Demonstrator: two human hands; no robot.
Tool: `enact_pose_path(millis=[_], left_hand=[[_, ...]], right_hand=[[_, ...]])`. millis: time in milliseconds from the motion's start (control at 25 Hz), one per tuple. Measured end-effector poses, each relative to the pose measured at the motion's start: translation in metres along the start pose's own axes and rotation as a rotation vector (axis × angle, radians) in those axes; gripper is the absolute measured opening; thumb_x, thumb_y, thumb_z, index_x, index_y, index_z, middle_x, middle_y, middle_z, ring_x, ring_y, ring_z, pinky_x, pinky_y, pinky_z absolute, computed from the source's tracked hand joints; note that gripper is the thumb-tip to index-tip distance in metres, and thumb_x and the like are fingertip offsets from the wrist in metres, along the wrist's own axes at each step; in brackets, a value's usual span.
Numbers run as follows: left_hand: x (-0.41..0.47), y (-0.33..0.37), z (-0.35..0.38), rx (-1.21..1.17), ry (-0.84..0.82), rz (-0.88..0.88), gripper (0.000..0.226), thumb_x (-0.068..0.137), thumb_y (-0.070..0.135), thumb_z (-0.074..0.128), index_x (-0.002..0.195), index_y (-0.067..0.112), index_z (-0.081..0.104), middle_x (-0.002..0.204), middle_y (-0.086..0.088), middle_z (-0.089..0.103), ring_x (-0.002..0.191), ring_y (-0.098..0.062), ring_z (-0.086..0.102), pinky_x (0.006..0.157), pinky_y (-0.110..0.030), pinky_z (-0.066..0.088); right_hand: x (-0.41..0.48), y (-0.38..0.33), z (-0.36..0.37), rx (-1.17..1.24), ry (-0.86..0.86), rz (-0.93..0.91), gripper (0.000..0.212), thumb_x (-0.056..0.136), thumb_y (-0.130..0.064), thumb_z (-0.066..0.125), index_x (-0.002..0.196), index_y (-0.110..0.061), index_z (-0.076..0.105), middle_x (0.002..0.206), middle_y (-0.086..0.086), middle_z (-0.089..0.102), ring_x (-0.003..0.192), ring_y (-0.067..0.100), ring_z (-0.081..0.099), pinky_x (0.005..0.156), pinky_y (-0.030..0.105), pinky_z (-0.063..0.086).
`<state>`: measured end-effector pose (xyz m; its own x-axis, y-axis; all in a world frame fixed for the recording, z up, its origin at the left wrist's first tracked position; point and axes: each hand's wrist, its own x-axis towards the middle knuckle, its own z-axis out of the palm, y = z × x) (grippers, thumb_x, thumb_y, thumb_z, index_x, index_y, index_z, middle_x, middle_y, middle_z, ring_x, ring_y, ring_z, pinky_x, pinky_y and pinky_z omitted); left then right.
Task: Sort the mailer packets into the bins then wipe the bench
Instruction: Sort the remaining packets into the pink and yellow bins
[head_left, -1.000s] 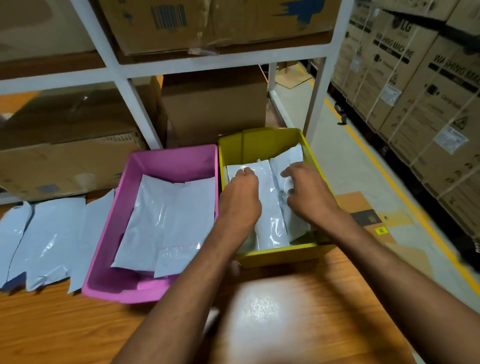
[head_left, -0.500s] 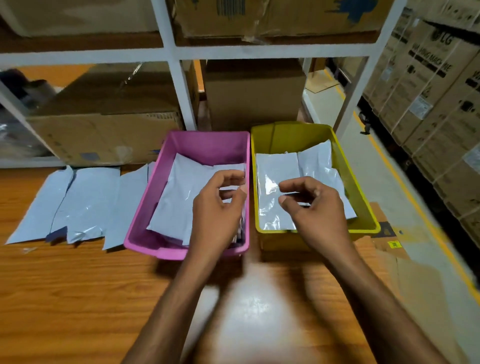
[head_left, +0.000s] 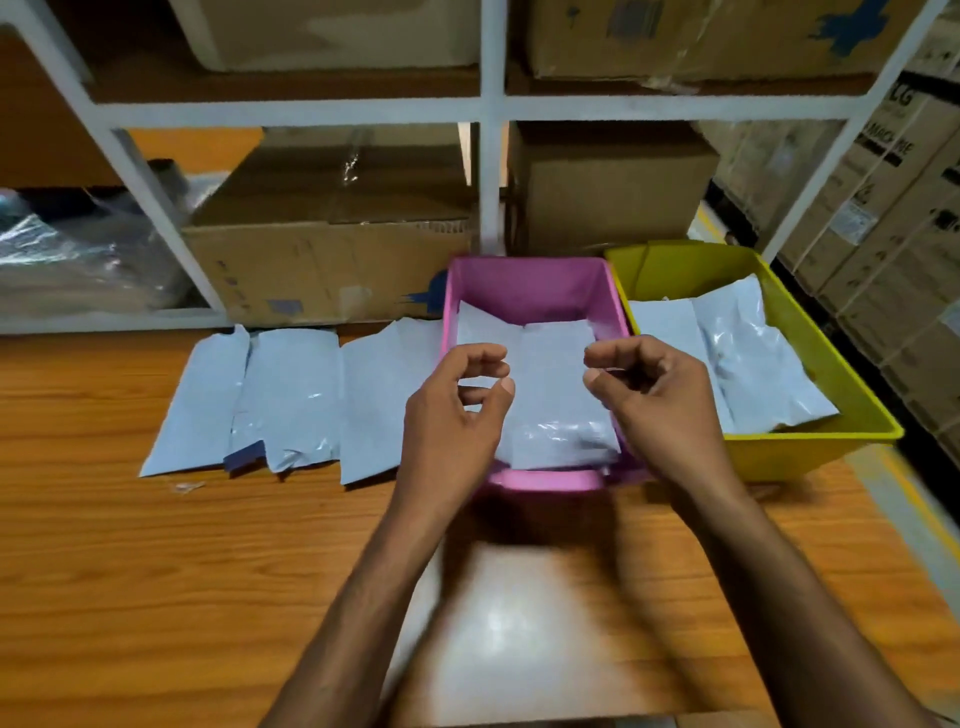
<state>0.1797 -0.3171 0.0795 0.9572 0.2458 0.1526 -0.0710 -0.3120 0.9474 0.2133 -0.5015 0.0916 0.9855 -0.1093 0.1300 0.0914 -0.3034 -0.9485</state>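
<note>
Both grips are hovering over the pink bin (head_left: 524, 286), the left grip (head_left: 452, 410) and the right grip (head_left: 660, 405) each hanging loosely curled, thumb apart from fingers, holding nothing. White mailer packets (head_left: 556, 395) are lying in that bin, more are lying in the yellow bin (head_left: 685, 270) just beside it, and others are resting on the worktop (head_left: 156, 571) to its left.

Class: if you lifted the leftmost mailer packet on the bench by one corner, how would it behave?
Probably floppy: the leftmost mailer packet lies flat and creased. Likely slippery, given its smooth plastic-looking skin. Seemingly light, since it looks thin on the bench.
</note>
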Motion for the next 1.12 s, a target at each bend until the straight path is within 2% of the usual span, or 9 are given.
enact_pose_path(millis=[80, 240, 320, 480, 560, 640, 800, 880, 1120], left_hand=[[0.002, -0.015, -0.033, -0.001, 0.009, -0.018, 0.022, 0.097, 0.023, 0.068, 0.117, 0.032, 0.067, 0.107, 0.023, 0.069, 0.096, 0.008, 0.064, 0.077, -0.005, 0.051], [0.007, -0.046, -0.092, -0.025, 0.1, -0.056, 0.018, 0.096, 0.021, 0.068, 0.111, 0.032, 0.069, 0.102, 0.017, 0.072, 0.09, -0.005, 0.071, 0.076, -0.013, 0.053], [0.006, -0.06, -0.118, -0.01, 0.142, -0.095, 0.015, 0.097, 0.025, 0.068, 0.11, 0.033, 0.069, 0.101, 0.016, 0.072, 0.088, -0.005, 0.071, 0.074, -0.016, 0.055], [0.012, -0.1, -0.163, 0.028, 0.237, -0.2, 0.012, 0.096, 0.024, 0.068, 0.107, 0.03, 0.07, 0.097, 0.013, 0.072, 0.089, -0.008, 0.072, 0.07, -0.021, 0.055], [0.022, -0.122, -0.179, 0.1, 0.286, -0.258, 0.015, 0.094, 0.026, 0.07, 0.109, 0.028, 0.069, 0.102, 0.013, 0.072, 0.097, -0.01, 0.07, 0.075, -0.026, 0.054], [0.038, -0.142, -0.19, 0.229, 0.273, -0.315, 0.031, 0.093, 0.034, 0.071, 0.122, 0.024, 0.065, 0.119, 0.007, 0.07, 0.112, -0.015, 0.066, 0.086, -0.032, 0.053], [0.078, -0.173, -0.202, 0.439, 0.209, -0.427, 0.066, 0.09, 0.046, 0.071, 0.145, 0.016, 0.048, 0.147, -0.007, 0.051, 0.135, -0.029, 0.049, 0.106, -0.051, 0.046], [0.093, -0.184, -0.204, 0.491, 0.158, -0.474, 0.074, 0.089, 0.047, 0.072, 0.149, 0.014, 0.043, 0.15, -0.01, 0.047, 0.138, -0.032, 0.043, 0.107, -0.051, 0.044], [0.113, -0.198, -0.203, 0.693, 0.106, -0.436, 0.095, 0.08, 0.054, 0.079, 0.153, 0.014, 0.035, 0.154, -0.012, 0.037, 0.141, -0.033, 0.035, 0.109, -0.048, 0.038]], right_hand=[[-0.015, -0.011, 0.032, 0.01, -0.012, -0.004, 0.017, 0.088, -0.006, 0.074, 0.097, -0.02, 0.075, 0.091, -0.006, 0.076, 0.078, 0.008, 0.07, 0.077, 0.028, 0.057], [-0.04, -0.034, 0.1, -0.022, -0.112, -0.003, 0.018, 0.088, -0.005, 0.073, 0.095, -0.021, 0.074, 0.091, -0.01, 0.076, 0.076, 0.004, 0.068, 0.07, 0.018, 0.053], [-0.051, -0.043, 0.131, -0.024, -0.152, 0.0, 0.017, 0.089, -0.006, 0.072, 0.096, -0.021, 0.074, 0.09, -0.012, 0.075, 0.074, -0.001, 0.066, 0.068, 0.012, 0.05], [-0.061, -0.049, 0.192, -0.07, -0.24, -0.013, 0.017, 0.091, -0.011, 0.071, 0.102, -0.023, 0.073, 0.097, -0.016, 0.073, 0.086, -0.002, 0.067, 0.076, 0.012, 0.053], [-0.056, -0.038, 0.223, -0.141, -0.311, 0.016, 0.023, 0.09, -0.013, 0.07, 0.112, -0.021, 0.071, 0.108, -0.013, 0.071, 0.095, 0.0, 0.067, 0.085, 0.019, 0.055], [-0.044, -0.017, 0.252, -0.288, -0.363, 0.04, 0.039, 0.089, -0.015, 0.071, 0.128, -0.019, 0.065, 0.124, -0.004, 0.066, 0.112, 0.01, 0.063, 0.097, 0.029, 0.052], [-0.016, 0.012, 0.287, -0.533, -0.315, 0.056, 0.064, 0.088, -0.012, 0.065, 0.148, -0.015, 0.044, 0.149, 0.007, 0.044, 0.14, 0.025, 0.038, 0.112, 0.035, 0.037], [-0.005, 0.019, 0.297, -0.655, -0.265, 0.074, 0.071, 0.088, -0.016, 0.067, 0.152, -0.014, 0.036, 0.154, 0.007, 0.038, 0.142, 0.028, 0.031, 0.113, 0.037, 0.035], [0.006, 0.032, 0.312, -0.824, -0.175, 0.136, 0.081, 0.081, -0.025, 0.072, 0.151, -0.017, 0.032, 0.155, 0.007, 0.037, 0.139, 0.031, 0.033, 0.111, 0.041, 0.034]])
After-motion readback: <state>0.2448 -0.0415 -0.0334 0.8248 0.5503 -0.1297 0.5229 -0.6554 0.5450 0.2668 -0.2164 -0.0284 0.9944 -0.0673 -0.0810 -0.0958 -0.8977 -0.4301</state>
